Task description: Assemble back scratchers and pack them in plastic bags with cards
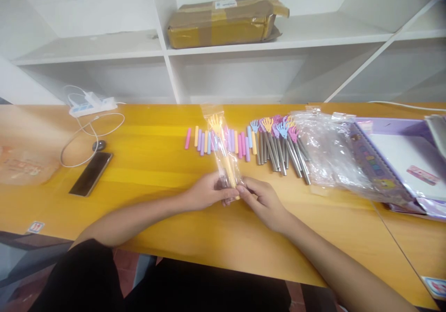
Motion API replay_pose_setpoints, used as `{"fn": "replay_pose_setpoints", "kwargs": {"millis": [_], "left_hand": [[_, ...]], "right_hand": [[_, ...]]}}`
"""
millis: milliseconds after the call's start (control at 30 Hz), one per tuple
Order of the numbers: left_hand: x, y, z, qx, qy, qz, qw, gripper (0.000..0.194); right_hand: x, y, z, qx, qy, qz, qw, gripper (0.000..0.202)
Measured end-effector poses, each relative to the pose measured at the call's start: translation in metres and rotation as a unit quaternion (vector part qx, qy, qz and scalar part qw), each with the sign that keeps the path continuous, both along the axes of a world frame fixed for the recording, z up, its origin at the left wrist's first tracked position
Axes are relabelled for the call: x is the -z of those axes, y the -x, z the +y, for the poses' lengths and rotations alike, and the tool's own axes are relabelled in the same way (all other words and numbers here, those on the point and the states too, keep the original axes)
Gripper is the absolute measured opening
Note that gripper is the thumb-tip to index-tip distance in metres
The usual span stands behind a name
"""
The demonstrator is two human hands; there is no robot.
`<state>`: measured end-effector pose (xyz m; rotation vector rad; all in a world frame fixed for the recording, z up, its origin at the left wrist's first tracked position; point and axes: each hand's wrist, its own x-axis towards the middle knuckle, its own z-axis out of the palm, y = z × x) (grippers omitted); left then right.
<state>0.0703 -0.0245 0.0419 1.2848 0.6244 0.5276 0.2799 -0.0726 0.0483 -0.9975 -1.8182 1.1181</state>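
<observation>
A yellow back scratcher (228, 163) with a hand-shaped head lies inside a clear plastic bag (213, 111), held over the table. My left hand (212, 192) is closed around the lower part of the bag, its thumb across the front. Fingers of my right hand (259, 199) pinch the bag's bottom end by the yellow handle. Just beyond, a row of coloured handle sleeves (240, 145) in pink, purple, yellow and blue lies on the table, partly hidden by the bag. To their right is a pile of back scratchers (282, 145) with metal rods and coloured heads.
Clear plastic bags (324, 149) lie right of the pile, beside a purple box (400, 163). At left are a phone (91, 175), a round dark object (99, 145), a white cable and a power strip (93, 106). A taped cardboard box (226, 22) sits on the shelf.
</observation>
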Motion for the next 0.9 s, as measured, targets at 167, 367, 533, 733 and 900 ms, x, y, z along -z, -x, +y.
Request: {"fn": "replay_pose_setpoints", "kwargs": {"millis": [167, 367, 533, 733, 900], "left_hand": [[-0.004, 0.002, 0.001, -0.001, -0.027, 0.057, 0.998, 0.044], [-0.006, 0.006, 0.002, 0.049, -0.081, 0.125, 0.988, 0.048], [-0.004, 0.005, 0.001, 0.06, -0.054, 0.065, 0.995, 0.046], [-0.005, 0.007, 0.001, 0.066, -0.093, 0.046, 0.992, 0.048], [-0.006, 0.009, 0.001, 0.07, -0.099, 0.037, 0.992, 0.049]], "right_hand": [[0.002, 0.0, -0.001, 0.0, 0.004, 0.016, 1.0, 0.035], [0.003, -0.001, 0.001, -0.034, 0.044, 0.017, 0.998, 0.041], [0.005, -0.001, 0.001, -0.048, 0.113, 0.07, 0.99, 0.051], [0.014, 0.006, -0.006, -0.05, 0.178, 0.162, 0.969, 0.051], [0.021, 0.01, -0.008, -0.052, 0.207, 0.202, 0.956, 0.049]]}}
